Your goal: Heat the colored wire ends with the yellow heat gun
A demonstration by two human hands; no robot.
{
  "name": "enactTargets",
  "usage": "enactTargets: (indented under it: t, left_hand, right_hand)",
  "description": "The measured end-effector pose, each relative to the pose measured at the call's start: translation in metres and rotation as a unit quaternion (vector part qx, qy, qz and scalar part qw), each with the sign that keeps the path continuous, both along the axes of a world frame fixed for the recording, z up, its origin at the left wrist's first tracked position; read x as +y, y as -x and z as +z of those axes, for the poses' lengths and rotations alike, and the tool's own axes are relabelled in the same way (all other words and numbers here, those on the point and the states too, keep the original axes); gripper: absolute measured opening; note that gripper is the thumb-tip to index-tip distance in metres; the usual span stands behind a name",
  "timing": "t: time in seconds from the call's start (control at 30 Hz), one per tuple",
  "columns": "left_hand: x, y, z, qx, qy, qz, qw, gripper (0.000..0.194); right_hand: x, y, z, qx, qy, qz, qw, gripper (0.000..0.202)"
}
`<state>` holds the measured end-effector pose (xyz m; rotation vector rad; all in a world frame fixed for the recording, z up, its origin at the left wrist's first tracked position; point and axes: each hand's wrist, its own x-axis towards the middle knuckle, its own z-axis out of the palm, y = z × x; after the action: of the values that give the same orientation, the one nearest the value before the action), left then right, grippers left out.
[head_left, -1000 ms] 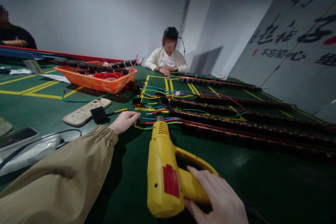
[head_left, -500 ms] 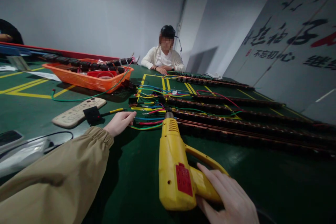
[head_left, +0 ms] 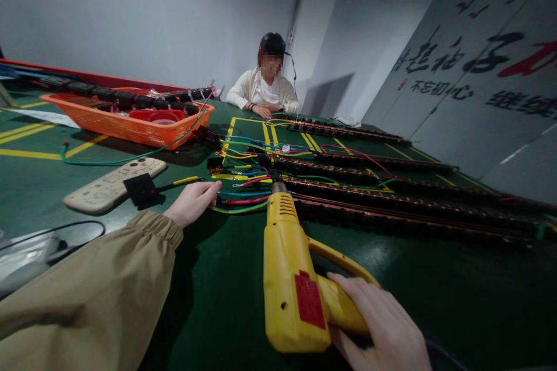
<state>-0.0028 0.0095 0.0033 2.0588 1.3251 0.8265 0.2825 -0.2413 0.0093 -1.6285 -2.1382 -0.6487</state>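
Nearest the cut-off front edge of the surface [head_left: 221,284], the right hand [head_left: 385,324] grips the heat gun [head_left: 285,284]; the left hand [head_left: 194,202] pinches wires [head_left: 245,202], hiding their ends.

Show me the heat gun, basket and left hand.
Heat gun [head_left: 288,269]: head view, on its yellow body.
Basket [head_left: 130,131]: head view, on its front wall.
Left hand [head_left: 191,203]: head view, on its back.

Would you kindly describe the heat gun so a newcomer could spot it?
At the green table, find the camera wearer's right hand. It grips the heat gun, whose yellow bulk and red label set it apart from the slim wires.
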Motion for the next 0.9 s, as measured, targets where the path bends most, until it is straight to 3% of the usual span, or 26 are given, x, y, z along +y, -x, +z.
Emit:
enactTargets:
  t: [0.17, 0.47, 0.6, 0.9]
  left_hand:
    - [-0.002, -0.001, 0.002, 0.005, -0.002, -0.001, 1.000, 0.057]
    - [0.000, -0.001, -0.001, 0.025, -0.047, 0.001, 0.999, 0.053]
    - [0.000, -0.002, -0.001, 0.034, -0.066, 0.010, 0.997, 0.049]
    - [0.003, -0.006, 0.000, 0.032, -0.052, 0.015, 0.998, 0.046]
  right_hand:
    - [0.006, 0.014, 0.002, 0.015, -0.009, 0.010, 1.000, 0.045]
    - [0.019, 0.059, 0.003, 0.158, 0.079, 0.018, 0.984, 0.050]
    - [0.023, 0.071, 0.001, 0.159, 0.094, 0.021, 0.983, 0.048]
    - [0.033, 0.082, -0.012, 0.070, -0.013, 0.037, 0.997, 0.053]
